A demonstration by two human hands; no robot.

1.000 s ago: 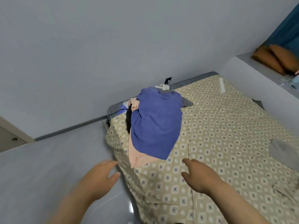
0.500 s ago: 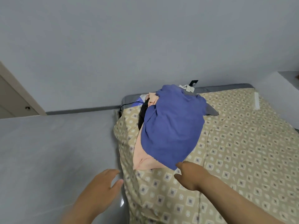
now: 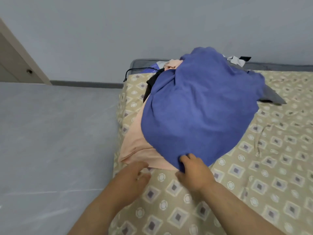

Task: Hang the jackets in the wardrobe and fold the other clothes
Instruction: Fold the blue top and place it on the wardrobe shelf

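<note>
At the left edge of the bed (image 3: 254, 184), near the corner by the wall, sits one heap of clothes in which four garments can be counted. One blue garment (image 3: 199, 112) is draped over the top and covers most of the heap. One peach garment (image 3: 135, 146) spreads out beneath it toward the mattress edge. One black garment (image 3: 149, 87) shows at the heap's left side, and one grey garment (image 3: 271, 97) pokes out on the right. A black cord (image 3: 135, 70) loops off the back corner, and a small white and black tag (image 3: 237, 59) sticks up behind the blue cloth. Both hands are at the near end of the heap. The right hand (image 3: 194, 172) is knuckles up, its bent fingers (image 3: 185, 158) on the blue garment's lower hem and its thumb below that edge; I cannot tell whether the cloth is actually pinched. The left hand (image 3: 133, 177), somewhat blurred, lies just beside the peach garment's near edge, over the patterned sheet, with its fingers loosely extended and nothing in them. Left of the bed is grey floor (image 3: 50, 141), and a door frame (image 3: 22, 53) stands at the far left.
</note>
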